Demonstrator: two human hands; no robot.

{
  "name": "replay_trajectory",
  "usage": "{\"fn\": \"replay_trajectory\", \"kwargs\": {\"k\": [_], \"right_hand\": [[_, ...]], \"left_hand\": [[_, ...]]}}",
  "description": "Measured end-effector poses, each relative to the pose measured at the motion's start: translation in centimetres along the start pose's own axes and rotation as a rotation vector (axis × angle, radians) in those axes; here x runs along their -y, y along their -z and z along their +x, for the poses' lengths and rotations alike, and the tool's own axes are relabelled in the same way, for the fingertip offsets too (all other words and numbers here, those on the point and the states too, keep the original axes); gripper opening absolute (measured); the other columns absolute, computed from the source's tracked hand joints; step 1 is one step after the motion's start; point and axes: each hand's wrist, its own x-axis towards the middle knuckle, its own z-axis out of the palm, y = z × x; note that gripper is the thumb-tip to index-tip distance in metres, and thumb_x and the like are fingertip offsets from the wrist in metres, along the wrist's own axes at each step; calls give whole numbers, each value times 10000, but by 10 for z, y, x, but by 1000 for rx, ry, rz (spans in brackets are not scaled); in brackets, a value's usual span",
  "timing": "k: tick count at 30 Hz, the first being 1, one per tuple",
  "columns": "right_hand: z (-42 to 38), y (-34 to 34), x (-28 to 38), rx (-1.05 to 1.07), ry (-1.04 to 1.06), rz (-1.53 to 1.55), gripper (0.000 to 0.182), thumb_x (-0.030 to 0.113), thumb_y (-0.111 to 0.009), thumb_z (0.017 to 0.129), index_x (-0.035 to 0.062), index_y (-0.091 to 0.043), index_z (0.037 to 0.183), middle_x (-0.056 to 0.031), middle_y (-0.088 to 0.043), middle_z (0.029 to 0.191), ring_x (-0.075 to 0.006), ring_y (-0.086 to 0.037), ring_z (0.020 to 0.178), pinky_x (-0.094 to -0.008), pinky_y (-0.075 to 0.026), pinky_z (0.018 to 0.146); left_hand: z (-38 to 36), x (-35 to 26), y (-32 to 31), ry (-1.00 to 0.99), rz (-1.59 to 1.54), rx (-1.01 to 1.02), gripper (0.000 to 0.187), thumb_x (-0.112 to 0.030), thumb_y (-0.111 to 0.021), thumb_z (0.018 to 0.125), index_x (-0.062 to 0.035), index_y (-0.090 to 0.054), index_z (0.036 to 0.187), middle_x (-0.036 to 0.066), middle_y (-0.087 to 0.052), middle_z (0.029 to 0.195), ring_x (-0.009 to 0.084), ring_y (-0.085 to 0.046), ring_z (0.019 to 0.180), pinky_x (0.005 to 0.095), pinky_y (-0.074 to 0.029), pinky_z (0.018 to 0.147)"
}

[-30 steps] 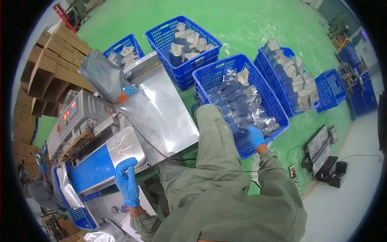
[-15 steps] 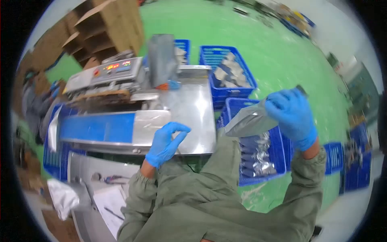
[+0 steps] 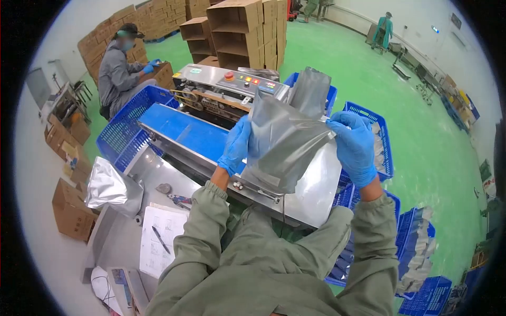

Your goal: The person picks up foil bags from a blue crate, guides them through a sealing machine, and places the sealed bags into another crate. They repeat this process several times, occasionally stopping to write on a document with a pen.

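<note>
The left hand (image 3: 235, 148), in a thin blue glove, is closed on the left edge of a wide, creased, silver-grey foil pouch (image 3: 284, 150), its fingertips partly hidden by the foil. The right hand (image 3: 355, 151), gloved in the same blue, pinches the pouch's right corner narrowly between thumb and fingers. The pouch is held up between the two hands, in front of a shiny steel tabletop (image 3: 322, 181). Just beyond it stands a second, upright grey foil pouch (image 3: 312, 89). To the left is a boxy grey metal machine (image 3: 211, 76) with a red button and lit displays; a flat, bright blue belt (image 3: 179, 131) runs along its near side. A blue lattice plastic crate (image 3: 112, 145) sits past the belt's left end, and a blue plastic crate (image 3: 389, 158) on the right holds grey pouches. Near left, a black pen (image 3: 161, 239) lies across white written paper (image 3: 150, 255), near a bright silver foil bag (image 3: 113, 187). Far left, a person in grey clothes (image 3: 117, 76) sits with gloved hands at a brown cardboard box (image 3: 164, 76).
</note>
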Motion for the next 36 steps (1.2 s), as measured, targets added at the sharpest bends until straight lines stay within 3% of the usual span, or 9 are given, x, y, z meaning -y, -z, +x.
{"fn": "replay_trajectory", "kwargs": {"k": [2,4,6,8,11,16,21,29,36], "right_hand": [[-16,-24,10,-57,-115,125,320,-23,-633,686,108,-630,977,-37,-597,979,-187,-559,877,-304,-417,767],[-30,-42,35,-390,-668,667,315,-60,-596,747,46,-600,1043,-51,-584,972,-138,-542,862,-271,-416,791],[-29,-48,69,-620,-876,937,302,-36,-577,792,3,-571,1092,-62,-582,872,-130,-532,755,-278,-446,747],[-58,-64,74,-377,-775,606,177,1,-605,806,8,-612,982,-60,-586,778,-133,-536,698,-283,-447,669],[-67,-70,74,-253,-846,410,44,35,-628,812,13,-627,850,-61,-574,680,-139,-528,633,-285,-425,607],[-67,-79,71,-371,-905,536,67,47,-629,816,-2,-612,774,-57,-561,635,-116,-500,586,-273,-396,554],[-85,-100,50,-438,-1229,750,207,122,-571,859,-21,-612,715,-16,-548,596,-70,-457,569,-237,-355,530],[-143,-136,46,-282,-1480,809,307,170,-598,847,5,-569,590,1,-485,510,-68,-414,483,-257,-316,460],[-143,-172,49,-155,-1423,704,325,199,-595,836,-8,-571,587,-33,-477,494,-89,-422,482,-295,-335,471]], "left_hand": [[-7,2,-2,-29,18,-37,337,-269,-484,957,-5,-540,1159,16,-571,1051,68,-491,919,238,-419,803],[-14,5,-7,-74,50,-108,279,-254,-526,943,-1,-595,1040,-31,-581,883,37,-462,771,203,-415,687],[-17,-1,-16,-32,5,-128,248,-242,-556,927,-8,-610,988,-43,-569,826,33,-451,732,196,-405,652],[-14,-1,-21,5,-46,-149,220,-229,-586,911,-14,-625,935,-55,-557,769,28,-439,692,189,-395,618],[-7,-1,-17,-34,-93,-192,187,-207,-617,890,-49,-640,793,-85,-531,690,5,-393,612,180,-312,526],[22,18,10,6,-17,-288,225,-231,-607,896,-39,-648,786,-72,-548,695,20,-420,612,188,-338,541],[49,49,3,113,113,-222,289,-241,-603,888,30,-665,807,-6,-611,705,56,-491,632,230,-411,575],[35,86,25,352,573,-35,322,-293,-594,790,1,-684,694,84,-597,558,130,-537,497,294,-426,514],[58,114,65,447,653,15,300,-271,-609,773,1,-681,669,106,-623,591,168,-582,557,306,-441,550]]}}
